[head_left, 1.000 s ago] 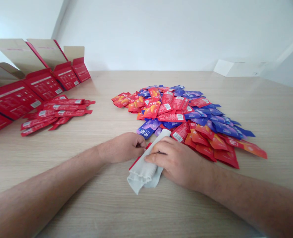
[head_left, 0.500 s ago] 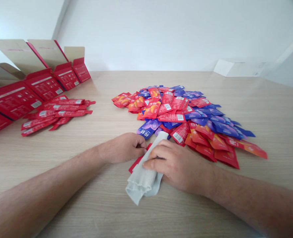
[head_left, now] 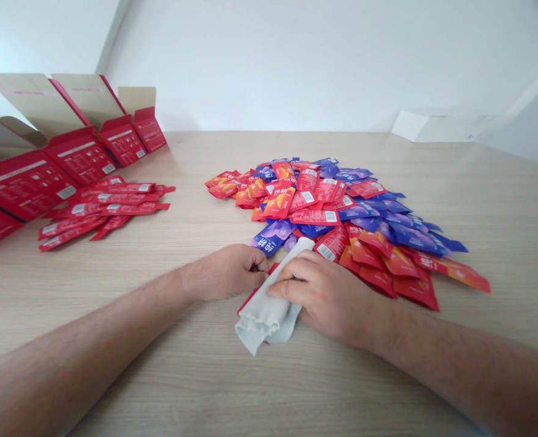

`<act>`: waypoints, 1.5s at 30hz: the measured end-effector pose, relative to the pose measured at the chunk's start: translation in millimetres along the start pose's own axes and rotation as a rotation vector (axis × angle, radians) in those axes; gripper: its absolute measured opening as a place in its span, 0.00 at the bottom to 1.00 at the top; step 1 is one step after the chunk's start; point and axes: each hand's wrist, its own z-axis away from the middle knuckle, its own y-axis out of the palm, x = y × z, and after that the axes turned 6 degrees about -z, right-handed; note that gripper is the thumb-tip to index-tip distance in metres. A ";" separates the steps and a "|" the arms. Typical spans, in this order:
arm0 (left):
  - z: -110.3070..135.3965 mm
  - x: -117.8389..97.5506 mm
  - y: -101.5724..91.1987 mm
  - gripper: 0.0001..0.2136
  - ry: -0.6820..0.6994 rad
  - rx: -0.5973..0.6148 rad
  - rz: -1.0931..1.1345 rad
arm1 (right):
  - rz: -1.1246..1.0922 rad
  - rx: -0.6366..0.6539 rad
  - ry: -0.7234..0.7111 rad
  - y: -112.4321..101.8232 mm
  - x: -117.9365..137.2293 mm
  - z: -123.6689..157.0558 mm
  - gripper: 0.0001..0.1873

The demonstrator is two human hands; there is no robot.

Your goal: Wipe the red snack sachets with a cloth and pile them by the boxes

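Observation:
A pale grey folded cloth (head_left: pixel 265 314) lies on the wooden table (head_left: pixel 196 376) over a red sachet (head_left: pixel 252 297), whose edge shows at the cloth's left side. My right hand (head_left: pixel 321 293) presses down on the cloth with fingers curled over it. My left hand (head_left: pixel 225 272) is closed, pinching the red sachet's upper end beside the cloth. Just beyond both hands spreads a big heap of red, orange and blue sachets (head_left: pixel 341 212).
At the left lies a row of long red sachets (head_left: pixel 102 209), and behind it stand several open red cartons (head_left: pixel 68 152) with raised flaps. A white box (head_left: pixel 432 125) sits at the far right by the wall.
My right hand and the cloth slid a little toward me and back up over the red sachet. The left hand stayed in place.

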 end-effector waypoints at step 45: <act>1.4 0.2 1.0 0.08 0.020 -0.021 -0.018 | 0.011 0.029 0.001 2.4 5.4 0.3 0.15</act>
